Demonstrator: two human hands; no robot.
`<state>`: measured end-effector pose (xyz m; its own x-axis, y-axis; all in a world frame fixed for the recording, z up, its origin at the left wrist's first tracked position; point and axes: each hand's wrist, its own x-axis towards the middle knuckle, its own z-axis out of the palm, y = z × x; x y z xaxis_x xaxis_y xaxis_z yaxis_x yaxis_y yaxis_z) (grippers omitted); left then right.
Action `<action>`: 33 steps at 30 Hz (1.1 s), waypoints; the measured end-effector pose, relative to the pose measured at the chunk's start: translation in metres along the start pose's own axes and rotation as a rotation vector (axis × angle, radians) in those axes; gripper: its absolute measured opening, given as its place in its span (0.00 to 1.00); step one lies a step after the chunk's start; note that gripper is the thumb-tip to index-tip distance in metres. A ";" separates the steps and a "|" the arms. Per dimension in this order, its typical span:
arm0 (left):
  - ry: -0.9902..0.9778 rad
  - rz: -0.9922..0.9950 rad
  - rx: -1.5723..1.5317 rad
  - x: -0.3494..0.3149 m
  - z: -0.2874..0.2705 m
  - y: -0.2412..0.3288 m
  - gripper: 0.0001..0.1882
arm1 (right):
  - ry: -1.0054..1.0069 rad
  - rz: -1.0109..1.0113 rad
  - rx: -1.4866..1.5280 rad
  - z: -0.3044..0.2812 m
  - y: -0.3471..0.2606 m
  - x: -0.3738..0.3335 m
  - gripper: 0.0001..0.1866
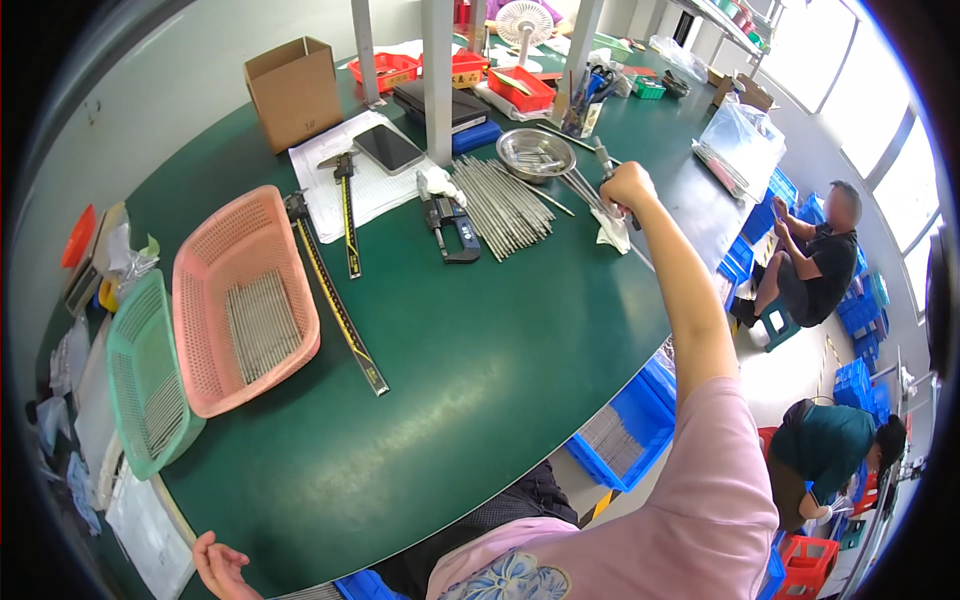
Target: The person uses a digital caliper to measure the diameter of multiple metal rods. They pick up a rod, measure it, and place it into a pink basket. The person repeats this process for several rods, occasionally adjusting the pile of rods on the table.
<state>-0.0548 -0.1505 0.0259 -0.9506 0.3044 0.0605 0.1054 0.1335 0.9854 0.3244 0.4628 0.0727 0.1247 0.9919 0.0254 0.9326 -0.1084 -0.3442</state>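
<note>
1. At the far left, thin metal rods (162, 415) are held in a green basket (138, 330); it is set just beside a larger pink basket.
2. Near the table's lower left edge, the left hand (220, 567) is raised; its fingers are loosely bent and parted.
3. In the pink basket (230, 240), more rods (265, 325) are laid side by side; to its right a long caliper (340, 315) is placed aslant.
4. A shorter caliper (350, 220) is laid partly over white paper (309, 175); a phone (390, 149) is rested there too.
5. A dark micrometer (460, 235) is set down beside a fanned pile of rods (505, 210); beyond the pile a steel bowl (537, 155) is placed.
6. Right of the bowl, a grey metal tool (602, 155) is gripped in the right hand (628, 188), its fingers closed; the tool's exact kind cannot be told; below the hand a white tissue (612, 232) is seen.
7. Farther right, a seated co-worker (825, 260) is seen beyond the green table (470, 400).
</note>
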 end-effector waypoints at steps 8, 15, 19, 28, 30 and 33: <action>-0.124 0.198 0.077 0.034 0.019 0.025 0.08 | -0.197 -0.327 0.861 -0.042 -0.006 -0.061 0.10; -0.433 0.615 0.597 0.124 0.146 0.076 0.10 | -0.938 -0.256 1.444 -0.009 -0.091 -0.211 0.14; -0.609 0.555 1.176 0.203 0.191 0.029 0.19 | -1.360 -0.208 1.567 0.041 -0.132 -0.275 0.13; -0.726 0.646 1.316 0.204 0.241 0.026 0.21 | -1.404 0.019 1.724 0.093 -0.126 -0.304 0.12; -0.729 0.600 1.266 0.205 0.241 0.029 0.20 | -1.378 0.017 1.745 0.090 -0.125 -0.308 0.13; -0.730 0.496 1.146 0.206 0.240 0.033 0.19 | -1.347 -0.008 1.751 0.083 -0.117 -0.308 0.14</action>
<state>-0.1775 0.1428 0.0324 -0.4265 0.9003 -0.0866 0.8780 0.4351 0.1995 0.1489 0.1757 0.0273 -0.8356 0.5196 -0.1784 -0.3147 -0.7189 -0.6197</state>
